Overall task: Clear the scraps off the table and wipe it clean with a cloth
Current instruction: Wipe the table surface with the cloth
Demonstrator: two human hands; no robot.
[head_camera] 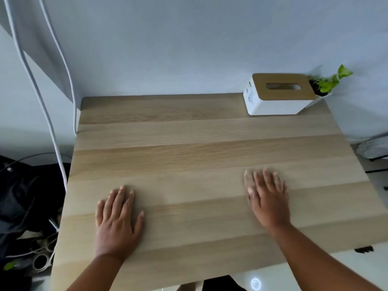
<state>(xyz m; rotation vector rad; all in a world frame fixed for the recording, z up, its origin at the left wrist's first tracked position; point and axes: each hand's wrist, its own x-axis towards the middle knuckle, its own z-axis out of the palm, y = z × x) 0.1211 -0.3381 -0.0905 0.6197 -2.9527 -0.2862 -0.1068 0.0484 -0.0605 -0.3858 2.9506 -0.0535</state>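
Both hands are laid palm-down on the tabletop [189, 143], near its front edge and well apart from each other. The left hand [117, 223] is flat, fingers straight and slightly spread, holding nothing; it is judged to be placed there as a brace.

The right hand [268, 198] is motion-blurred, fingers extended. A pale, tan-toned shape is seen under and just ahead of the fingertips; it may be the cloth [248, 179], pressed flat under the palm for wiping, but blur and the similar colour of the wood prevent certainty. No curl of the fingers round it is shown, so the hand is read as pressing rather than gripping.

No scraps can be made out on the wood. The clearing step is therefore judged done and the wiping step in hand, with the right front area being covered.

A white tissue box [279, 97] with a wooden lid is set at the far right corner, against the wall, and a small plant [327, 82] just behind it; both are kept out of the wiping path. White cables [42, 91] are hung down at the left.
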